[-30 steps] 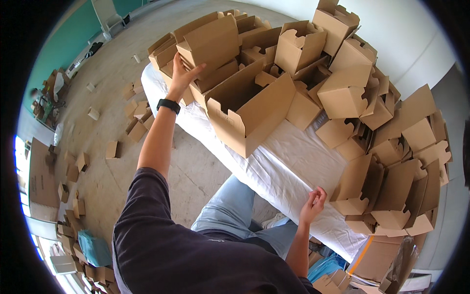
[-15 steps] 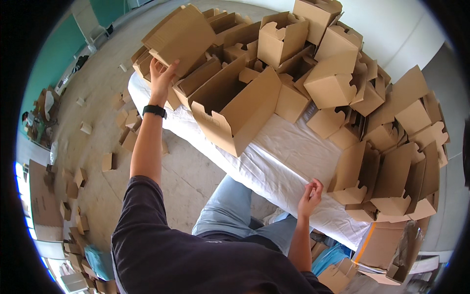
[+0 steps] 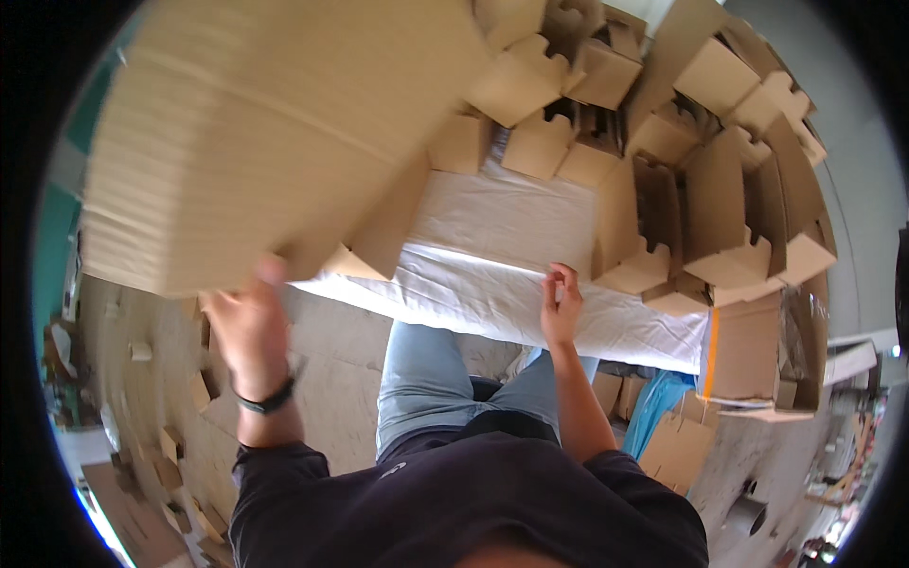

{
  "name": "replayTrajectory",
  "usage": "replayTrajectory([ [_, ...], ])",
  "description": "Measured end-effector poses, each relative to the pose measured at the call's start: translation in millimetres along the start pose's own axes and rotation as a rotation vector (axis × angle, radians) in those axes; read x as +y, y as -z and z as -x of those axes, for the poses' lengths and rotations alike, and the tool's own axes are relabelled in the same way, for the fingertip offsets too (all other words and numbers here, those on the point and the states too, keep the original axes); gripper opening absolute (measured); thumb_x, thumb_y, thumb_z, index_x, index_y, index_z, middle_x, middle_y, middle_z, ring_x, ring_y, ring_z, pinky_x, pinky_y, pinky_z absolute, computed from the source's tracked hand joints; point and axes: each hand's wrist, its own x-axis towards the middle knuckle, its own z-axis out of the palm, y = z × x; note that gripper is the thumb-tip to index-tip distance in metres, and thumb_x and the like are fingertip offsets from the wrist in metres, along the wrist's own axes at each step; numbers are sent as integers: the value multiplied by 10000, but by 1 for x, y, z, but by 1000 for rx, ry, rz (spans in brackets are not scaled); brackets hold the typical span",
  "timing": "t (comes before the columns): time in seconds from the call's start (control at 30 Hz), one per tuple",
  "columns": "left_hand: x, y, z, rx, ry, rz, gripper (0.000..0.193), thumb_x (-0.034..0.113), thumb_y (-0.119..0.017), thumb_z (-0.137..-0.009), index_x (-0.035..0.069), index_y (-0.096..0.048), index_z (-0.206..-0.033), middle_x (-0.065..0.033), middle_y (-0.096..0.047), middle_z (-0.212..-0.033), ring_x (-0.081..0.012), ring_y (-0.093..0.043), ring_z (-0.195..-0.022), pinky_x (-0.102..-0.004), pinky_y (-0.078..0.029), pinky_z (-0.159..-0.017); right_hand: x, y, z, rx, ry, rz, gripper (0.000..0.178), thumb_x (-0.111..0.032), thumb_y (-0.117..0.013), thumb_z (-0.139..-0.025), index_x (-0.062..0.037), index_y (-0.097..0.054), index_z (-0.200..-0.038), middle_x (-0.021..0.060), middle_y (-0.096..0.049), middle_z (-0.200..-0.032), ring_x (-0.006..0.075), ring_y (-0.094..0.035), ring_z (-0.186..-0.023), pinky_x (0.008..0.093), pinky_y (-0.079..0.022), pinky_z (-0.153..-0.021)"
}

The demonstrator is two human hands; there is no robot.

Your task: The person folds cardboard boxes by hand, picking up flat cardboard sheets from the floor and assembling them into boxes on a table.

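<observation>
A large brown cardboard box fills the upper left, close in front of me and blurred by motion. My left hand, a dark band on its wrist, grips the box's lower edge; part of its fingers is hidden behind the cardboard. Below and behind it shows part of another open carton on the white cloth. Over the cloth's near edge hovers my right hand. Its fingers are loosely curled, thumb apart, and hold nothing.
Several open-topped cartons crowd the table's far and right sides, some stacked. A bigger carton with an orange stripe stands at the right end, near a blue plastic sheet. Small boxes lie scattered on the floor at left.
My left hand has lifted the box off the far left group and brought it nearer, so it looks much larger. The view has shifted; my right hand keeps its loose curl.
</observation>
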Motion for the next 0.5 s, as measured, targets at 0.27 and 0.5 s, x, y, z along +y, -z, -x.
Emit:
replayTrajectory([
  [0.27, -64, -97, 38, -157, 378, 206, 701, 53, -763, -797, 51, -376, -1381, -78, -492, -1310, -204, -465, -1222, -355, -374, -1029, -1, 2, -4, 19, -36, -38, 195, -86, -583, -930, -74, -571, -1125, 133, -668, -860, 265, -678, -780, 367, -529, -703],
  [0.5, -158, -117, 113, -13, 461, 17, 981, 20, -809, -738, 102, -193, -1497, -116, -254, -1472, -286, -302, -1357, -509, -415, -1033, -3, -2, 0, 33, -11, -35, 196, -95, -592, -928, -79, -560, -1121, 145, -683, -892, 292, -678, -779, 374, -527, -699],
])
